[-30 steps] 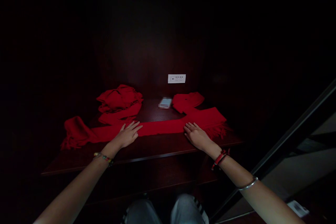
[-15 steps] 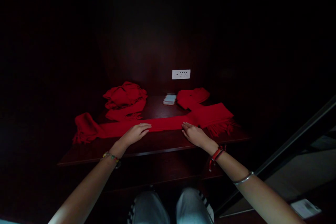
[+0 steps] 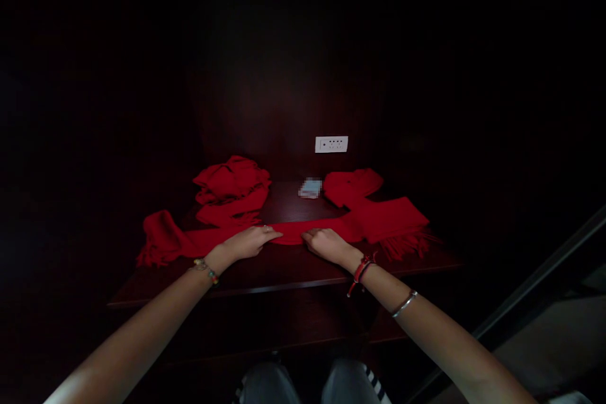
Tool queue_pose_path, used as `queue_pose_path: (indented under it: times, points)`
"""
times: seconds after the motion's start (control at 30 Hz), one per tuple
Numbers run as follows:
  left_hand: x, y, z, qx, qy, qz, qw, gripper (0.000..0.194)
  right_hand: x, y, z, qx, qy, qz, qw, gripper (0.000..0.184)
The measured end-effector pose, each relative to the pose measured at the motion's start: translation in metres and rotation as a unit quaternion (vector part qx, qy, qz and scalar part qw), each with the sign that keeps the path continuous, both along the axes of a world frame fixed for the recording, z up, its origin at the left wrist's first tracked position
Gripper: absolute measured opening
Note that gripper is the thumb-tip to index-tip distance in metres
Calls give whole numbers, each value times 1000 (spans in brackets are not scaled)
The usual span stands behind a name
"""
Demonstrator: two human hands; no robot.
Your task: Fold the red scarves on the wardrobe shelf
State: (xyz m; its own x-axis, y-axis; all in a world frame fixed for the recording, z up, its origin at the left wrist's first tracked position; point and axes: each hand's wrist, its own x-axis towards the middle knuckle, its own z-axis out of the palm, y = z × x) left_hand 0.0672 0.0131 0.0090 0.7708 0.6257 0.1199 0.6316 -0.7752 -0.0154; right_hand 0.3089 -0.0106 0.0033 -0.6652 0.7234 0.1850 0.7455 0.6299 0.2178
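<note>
A long red fringed scarf (image 3: 293, 231) stretches across the dark wooden shelf (image 3: 265, 274), its left end bunched up and its right end spread flat with tassels. At the scarf's near edge, left of its middle, my left hand (image 3: 249, 242) pinches the cloth between thumb and fingers. A short way to the right, my right hand (image 3: 326, 245) has its fingers curled closed on the same edge. Between the two hands the edge sags slightly toward me.
Behind the scarf on the left sits a crumpled heap of red cloth (image 3: 231, 183). More folded red cloth (image 3: 353, 185) lies back right, beside a small blurred pale item (image 3: 310, 188). A white power socket (image 3: 331, 144) is on the back wall.
Both hands went from lying flat with fingers spread to gripping the scarf's near edge. My right hand moved left, bringing the hands closer together. The view shifted slightly.
</note>
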Motion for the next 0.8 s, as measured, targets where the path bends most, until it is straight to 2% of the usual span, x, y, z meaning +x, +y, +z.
queue_pose_path:
  times: [0.07, 0.13, 0.27, 0.37, 0.47, 0.63, 0.8]
  points:
    - [2, 5, 6, -2, 16, -8, 1000, 57, -1, -1, 1, 3, 10, 1, 1000, 24]
    - [4, 9, 7, 16, 13, -2, 1000, 50, -4, -1, 1, 5, 22, 4, 1000, 26]
    - [2, 12, -4, 81, -4, 36, 996, 29, -14, 1, -2, 13, 39, 8, 999, 23]
    - [-1, 12, -11, 110, 2, 36, 993, 25, -18, 5, -8, 20, 54, 23, 998, 23]
    - [-1, 10, -11, 117, 11, 29, 993, 22, -15, 6, -14, 23, 82, 28, 996, 25]
    - [1, 8, -7, 113, 7, 45, 992, 22, -10, 5, -17, 17, 126, 31, 991, 26]
    - [0, 10, -8, 128, -5, 45, 991, 29, -17, 5, -15, 29, 100, 4, 995, 23]
